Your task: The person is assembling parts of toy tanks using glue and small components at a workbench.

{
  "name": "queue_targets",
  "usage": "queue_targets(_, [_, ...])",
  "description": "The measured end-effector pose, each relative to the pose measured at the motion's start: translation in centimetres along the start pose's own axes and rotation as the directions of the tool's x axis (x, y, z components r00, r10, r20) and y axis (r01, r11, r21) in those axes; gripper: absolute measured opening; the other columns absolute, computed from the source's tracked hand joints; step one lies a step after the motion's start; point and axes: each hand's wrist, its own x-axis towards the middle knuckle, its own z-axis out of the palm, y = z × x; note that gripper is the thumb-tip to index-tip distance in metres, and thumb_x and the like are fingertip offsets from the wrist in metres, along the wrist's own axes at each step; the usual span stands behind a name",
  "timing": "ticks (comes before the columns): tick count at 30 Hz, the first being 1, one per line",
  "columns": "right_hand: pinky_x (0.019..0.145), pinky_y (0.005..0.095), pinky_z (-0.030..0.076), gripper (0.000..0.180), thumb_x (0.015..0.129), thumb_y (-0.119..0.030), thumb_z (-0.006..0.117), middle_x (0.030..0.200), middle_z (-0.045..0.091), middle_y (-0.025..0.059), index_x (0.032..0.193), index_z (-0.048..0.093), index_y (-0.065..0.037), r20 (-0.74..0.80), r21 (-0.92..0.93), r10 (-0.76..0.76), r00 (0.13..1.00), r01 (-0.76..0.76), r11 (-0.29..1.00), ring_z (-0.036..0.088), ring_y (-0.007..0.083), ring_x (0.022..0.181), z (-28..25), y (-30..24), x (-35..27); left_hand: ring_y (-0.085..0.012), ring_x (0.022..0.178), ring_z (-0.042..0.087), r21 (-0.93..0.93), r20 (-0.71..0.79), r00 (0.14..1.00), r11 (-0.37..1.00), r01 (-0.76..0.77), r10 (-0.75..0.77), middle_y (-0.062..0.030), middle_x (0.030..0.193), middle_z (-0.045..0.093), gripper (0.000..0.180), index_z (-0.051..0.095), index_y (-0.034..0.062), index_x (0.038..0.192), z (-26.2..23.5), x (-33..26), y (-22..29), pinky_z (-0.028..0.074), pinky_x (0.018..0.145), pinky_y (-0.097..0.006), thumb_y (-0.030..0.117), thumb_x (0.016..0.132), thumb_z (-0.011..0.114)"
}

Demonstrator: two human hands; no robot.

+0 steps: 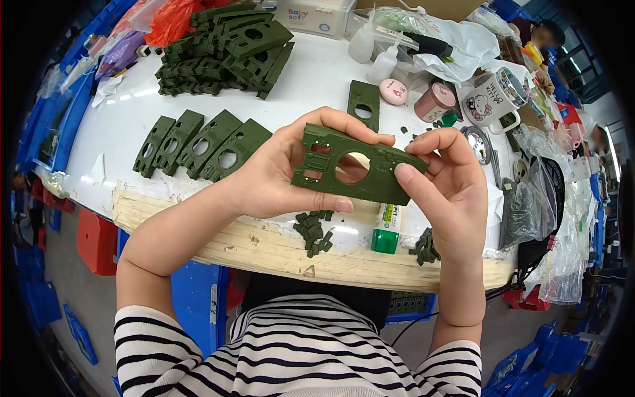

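Between my two hands, raised over the table's front part, is a dark green plastic model tank hull top (387,173) with a round hole and small rectangular openings. My left hand (281,169) wraps its left end, thumb along the lower edge and fingers behind. At its right end my right hand (453,188) pinches it, thumb on the upper face, other fingers partly hidden behind. Below lie small dark green plastic pieces (311,231) and a glue stick with a green cap (385,235). More small pieces (425,247) lie under my right wrist.
Several like hull tops (225,151) stand in a row at left, before a large heap (228,53); another (364,104) lies behind my hands. White squeeze bottles (383,65), a pink tin (435,101), a mug (495,100) and plastic bags (529,208) crowd the right. Two people sit far right.
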Motion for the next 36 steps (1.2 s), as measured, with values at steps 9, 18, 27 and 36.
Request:
queue_targets(9, [0.072, 0.0217, 0.045, 0.022, 0.082, 0.001, 0.068, 0.089, 0.059, 0.0031, 0.099, 0.055, 0.001, -0.116, -0.195, -0.167, 0.979, 0.143, 0.97, 0.054, 0.0092, 0.078, 0.1, -0.6, -0.1, -0.029, 0.122, 0.05, 0.142, -0.131, 0.978, 0.98, -0.142, 0.161, -0.0192, 0.138, 0.045, 0.072, 0.035, 0.0093, 0.135, -1.5, 0.1, 0.4, 0.048, 0.1, -0.045, 0.01, 0.076, 0.076])
queue_targets(18, [0.058, 0.0352, 0.049, 0.009, 0.075, -0.003, 0.067, 0.075, 0.059, 0.0092, 0.082, 0.061, -0.004, 0.568, -0.671, 0.2, 0.799, 0.308, 0.674, 0.06, 0.0267, 0.066, 2.8, 0.7, -2.0, -0.0248, 0.116, 0.052, -0.348, -0.242, 0.963, 0.915, -0.204, 0.122, -0.0139, 0.127, 0.048, 0.066, 0.034, 0.0053, 0.135, -2.5, 0.4, 0.7, 0.047, 0.097, -0.04, 0.0, 0.081, 0.07])
queue_targets(27, [0.061, 0.037, 0.048, 0.01, 0.074, -0.003, 0.068, 0.079, 0.059, 0.0104, 0.083, 0.062, -0.002, 0.552, -0.752, 0.314, 0.772, 0.299, 0.587, 0.059, 0.0307, 0.07, 3.6, 2.0, -2.2, -0.0227, 0.111, 0.056, -0.32, -0.378, 0.926, 0.942, -0.102, -0.028, -0.0143, 0.125, 0.051, 0.063, 0.034, 0.0047, 0.135, -0.7, 0.1, 2.3, 0.049, 0.095, -0.036, -0.002, 0.083, 0.068])
queue_targets(36, [0.063, 0.0385, 0.047, 0.011, 0.077, -0.003, 0.064, 0.082, 0.056, 0.0118, 0.086, 0.057, 0.0, 0.564, -0.727, 0.363, 0.741, 0.237, 0.645, 0.058, 0.0326, 0.073, 3.7, 2.4, -2.1, -0.0252, 0.116, 0.054, -0.249, -0.317, 0.948, 0.964, -0.097, 0.014, -0.0156, 0.128, 0.051, 0.056, 0.037, 0.0034, 0.132, -1.8, -0.4, 1.0, 0.046, 0.1, -0.042, 0.006, 0.085, 0.066])
